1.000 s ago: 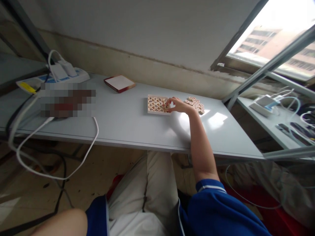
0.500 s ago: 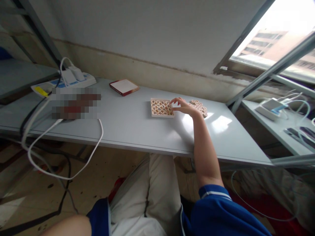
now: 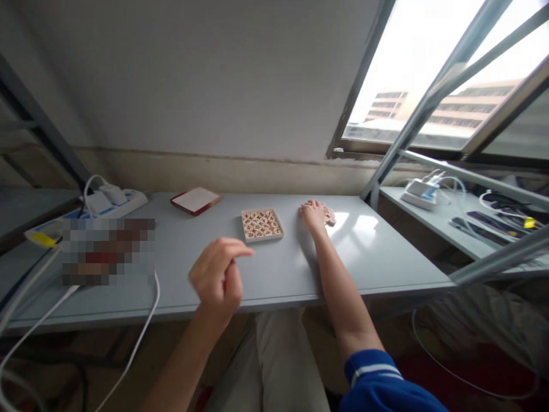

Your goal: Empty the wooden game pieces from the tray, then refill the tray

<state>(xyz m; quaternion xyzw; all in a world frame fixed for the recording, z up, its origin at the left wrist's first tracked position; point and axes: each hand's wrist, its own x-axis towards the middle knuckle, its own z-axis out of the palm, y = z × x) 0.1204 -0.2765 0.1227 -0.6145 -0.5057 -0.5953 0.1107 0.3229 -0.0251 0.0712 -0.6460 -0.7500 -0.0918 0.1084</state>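
My left hand (image 3: pixel 219 272) hovers in front of the box, above the table's front part. Its fingers are loosely bent, the forefinger reaches out to the right, and nothing shows in it. Beyond it stands a shallow white box (image 3: pixel 263 239), holding rows of round Chinese chess pieces (image 3: pixel 259 222) with characters on top; its near right part shows a gap. My right hand (image 3: pixel 314 214) lies palm down with fingers spread over a pile of loose chess pieces (image 3: pixel 330 216) to the right. The hand hides much of that pile.
A red-edged box lid (image 3: pixel 196 201) lies on the grey table (image 3: pixel 274 280) near the wall. At the left are a power strip (image 3: pixel 132 200), white cables and a pixelated object. A metal post (image 3: pixel 373 194) rises at the right, before a second desk with chargers and cables.
My right hand has moved from the box's right edge to the loose pile. My left hand has come up into view over the table. The camera view has tilted up and turned right.
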